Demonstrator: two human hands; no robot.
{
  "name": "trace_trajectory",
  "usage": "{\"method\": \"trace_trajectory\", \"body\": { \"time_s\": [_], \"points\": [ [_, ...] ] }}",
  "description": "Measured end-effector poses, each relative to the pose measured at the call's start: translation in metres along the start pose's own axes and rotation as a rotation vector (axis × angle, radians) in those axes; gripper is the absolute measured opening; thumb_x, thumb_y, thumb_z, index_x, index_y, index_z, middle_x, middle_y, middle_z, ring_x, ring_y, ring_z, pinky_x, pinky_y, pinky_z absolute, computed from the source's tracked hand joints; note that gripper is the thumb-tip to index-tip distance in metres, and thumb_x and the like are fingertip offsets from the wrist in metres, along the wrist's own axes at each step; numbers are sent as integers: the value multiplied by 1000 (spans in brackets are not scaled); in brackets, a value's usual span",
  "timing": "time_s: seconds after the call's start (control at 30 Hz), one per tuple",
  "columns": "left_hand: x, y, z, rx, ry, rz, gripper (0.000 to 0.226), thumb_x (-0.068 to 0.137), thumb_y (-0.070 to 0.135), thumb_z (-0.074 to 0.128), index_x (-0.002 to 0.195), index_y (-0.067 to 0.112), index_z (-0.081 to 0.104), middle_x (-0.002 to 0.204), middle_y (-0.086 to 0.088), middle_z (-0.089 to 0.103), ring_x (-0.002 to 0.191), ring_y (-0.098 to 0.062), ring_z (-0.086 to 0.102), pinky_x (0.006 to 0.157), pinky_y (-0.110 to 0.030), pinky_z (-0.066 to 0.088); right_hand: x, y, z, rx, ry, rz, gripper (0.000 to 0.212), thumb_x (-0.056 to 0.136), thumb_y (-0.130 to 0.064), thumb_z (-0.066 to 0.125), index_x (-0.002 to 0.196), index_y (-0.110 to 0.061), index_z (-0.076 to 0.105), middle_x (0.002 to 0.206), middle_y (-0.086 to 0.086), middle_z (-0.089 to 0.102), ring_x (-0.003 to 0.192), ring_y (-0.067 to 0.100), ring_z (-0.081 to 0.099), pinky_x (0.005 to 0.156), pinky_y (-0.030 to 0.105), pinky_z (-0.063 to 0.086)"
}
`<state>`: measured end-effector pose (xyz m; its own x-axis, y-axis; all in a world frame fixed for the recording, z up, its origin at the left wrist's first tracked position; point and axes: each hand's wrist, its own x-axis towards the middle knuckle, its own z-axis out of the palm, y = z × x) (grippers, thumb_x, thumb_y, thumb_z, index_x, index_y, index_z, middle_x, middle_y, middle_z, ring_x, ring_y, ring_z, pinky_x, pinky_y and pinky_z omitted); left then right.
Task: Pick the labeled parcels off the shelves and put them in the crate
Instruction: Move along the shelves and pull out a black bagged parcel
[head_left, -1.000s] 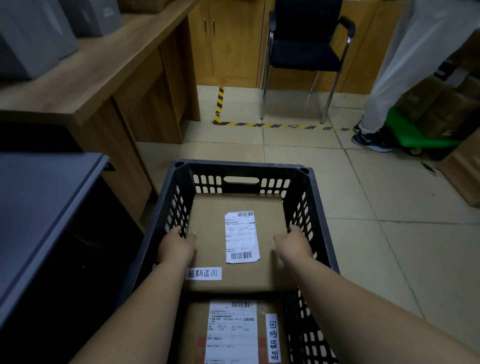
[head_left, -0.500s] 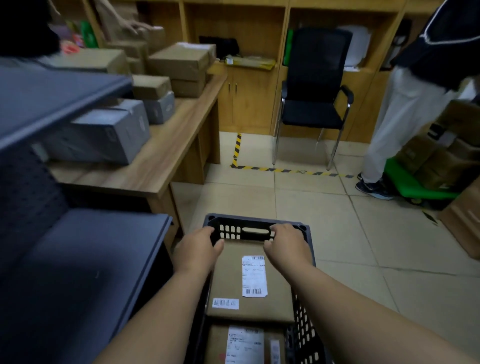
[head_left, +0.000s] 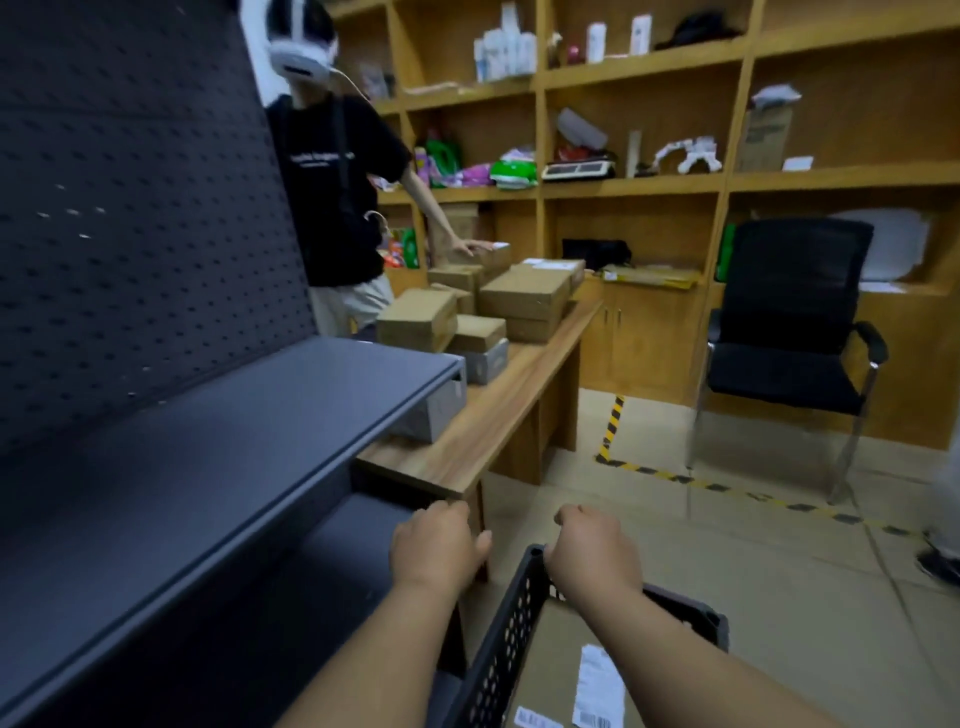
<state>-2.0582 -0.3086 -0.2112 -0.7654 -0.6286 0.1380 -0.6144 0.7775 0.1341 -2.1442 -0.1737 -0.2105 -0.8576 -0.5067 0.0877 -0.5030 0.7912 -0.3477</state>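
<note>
Head view, frame motion-blurred. Left hand (head_left: 436, 553) in the air above the gap between the dark metal shelf (head_left: 218, 457) and the black perforated crate (head_left: 506, 639); fingers loosely curled, holding nothing. Right hand (head_left: 592, 558) over the far left corner of the crate, fingers curled downward; whether it grips the rim or only rests on it cannot be told.

Crate sits at bottom centre, just right of the shelving unit. Inside it a brown cardboard parcel (head_left: 550, 670) lies flat, a white shipping label (head_left: 600, 686) with barcode on its top face and a smaller white sticker (head_left: 535, 719) near its lower edge. Right forearm crosses above the parcel.

Both visible shelf boards bare; perforated back panel (head_left: 130, 182) behind them.

Wooden tabletop (head_left: 498, 415) beyond the shelf carries a cluster of cardboard boxes (head_left: 519, 296) and two grey boxes (head_left: 488, 358), one partly hidden behind the shelf edge. A second person in a black T-shirt (head_left: 332, 192), wearing a white headset, stands at the far end of the tabletop with one hand on a box.

Black office chair (head_left: 789, 322) at right before wooden wall shelving (head_left: 639, 182) holding assorted goods. Yellow-black tape (head_left: 613, 426) on the tiled floor.
</note>
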Motion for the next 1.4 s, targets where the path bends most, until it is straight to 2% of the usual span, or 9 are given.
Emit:
{"method": "trace_trajectory", "body": {
  "time_s": [0.2,0.33,0.57,0.7,0.83,1.1,1.3,1.4],
  "points": [
    [-58,6,-39,20,56,-221,46,88,51,45,120,20,57,121,-2,60,112,-23,55,87,-35,42,-24,-12,-29,24,-8,-265,27,91,-31,52,116,-20,55,122,-1,54,116,20,47,90,30,41],
    [-121,1,-60,48,123,-387,40,88,49,46,113,20,59,115,-3,62,107,-25,57,82,-35,43,-53,-23,-44,43,-83,-444,27,91,-30,52,115,-19,54,122,1,53,116,22,46,87,31,42],
    [-250,-26,-95,98,183,-675,41,90,48,46,117,18,58,114,-3,61,103,-23,58,80,-36,46,-135,-68,-55,71,-195,-734,32,93,-33,50,119,-16,55,124,3,53,118,25,46,91,34,42],
    [-329,-44,-118,138,219,-836,39,91,47,45,115,18,58,111,-2,61,99,-22,58,76,-33,44,-195,-100,-58,118,-239,-863,34,93,-32,50,124,-19,54,123,1,53,116,23,46,81,31,40],
    [-415,-59,-143,217,242,-1004,40,92,47,43,115,17,57,109,-3,62,97,-22,60,75,-33,44,-268,-133,-60,182,-293,-1012,29,92,-28,51,119,-20,57,119,-1,55,111,20,47,73,28,37],
    [-612,-74,-184,318,270,-1322,40,92,48,42,113,17,57,104,-3,64,95,-23,62,71,-32,40,-452,-184,-62,220,-461,-1288,31,94,-29,48,124,-22,54,123,-1,52,113,20,46,75,28,43],
    [-761,-76,-212,366,304,-1504,39,92,49,44,109,17,58,105,-3,65,97,-22,62,79,-34,45,-603,-208,-68,254,-541,-1430,26,92,-28,48,116,-22,57,118,-1,53,110,21,47,79,31,47],
    [-834,-77,-223,405,344,-1585,39,91,50,44,112,21,58,108,-1,64,98,-21,62,79,-34,45,-681,-218,-74,273,-584,-1500,29,92,-30,48,119,-22,56,121,-1,53,112,21,48,78,31,45]
  ]
}}
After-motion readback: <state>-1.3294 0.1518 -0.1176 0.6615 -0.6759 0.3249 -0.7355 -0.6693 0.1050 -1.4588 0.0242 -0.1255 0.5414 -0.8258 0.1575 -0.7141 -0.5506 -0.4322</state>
